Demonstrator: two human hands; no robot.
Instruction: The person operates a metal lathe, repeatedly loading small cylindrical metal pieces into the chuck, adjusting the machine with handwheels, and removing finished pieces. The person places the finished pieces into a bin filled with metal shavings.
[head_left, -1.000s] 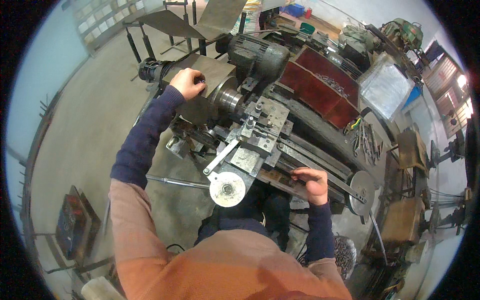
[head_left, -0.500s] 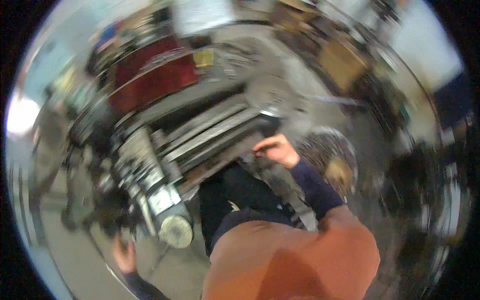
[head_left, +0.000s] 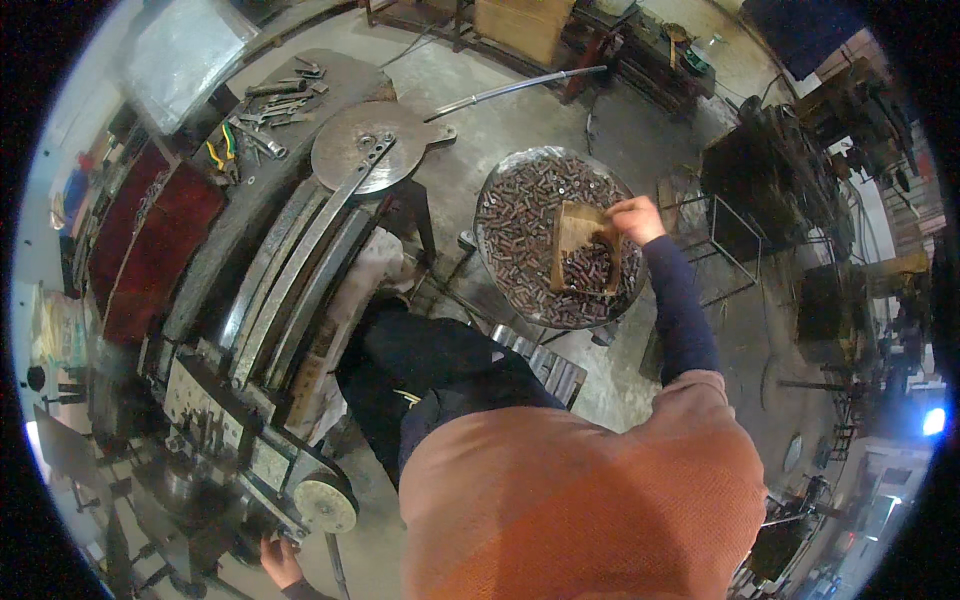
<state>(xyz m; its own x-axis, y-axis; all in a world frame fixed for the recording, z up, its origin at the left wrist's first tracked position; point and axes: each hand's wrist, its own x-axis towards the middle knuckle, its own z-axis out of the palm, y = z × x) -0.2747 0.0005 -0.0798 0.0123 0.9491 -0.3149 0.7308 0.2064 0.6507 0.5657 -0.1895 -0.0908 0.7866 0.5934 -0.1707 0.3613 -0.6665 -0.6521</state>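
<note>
- Tan open box (head_left: 576, 226) lies within the rim of the round tray (head_left: 516, 158), on its right-hand side; whether it rests on the contents or is lifted slightly, I cannot tell.
- Small metal cylinders (head_left: 520, 230) cover the round tray, and more are heaped in the box's lower part.
- Right hand (head_left: 636, 220), at the round tray's right edge: fingers closed on the box's upper right corner.
- Left hand (head_left: 282, 562), well below and left of the round tray, near the machine's (head_left: 205, 400) pale round knob (head_left: 326, 505): fingers slightly apart; I cannot tell whether they touch anything.
- Flat metal disc (head_left: 345, 140): left of the round tray.
- Long metal rod (head_left: 515, 92): just above the round tray.
- Yellow-and-green pliers (head_left: 230, 145): farther left of the round tray, past the disc.
</note>
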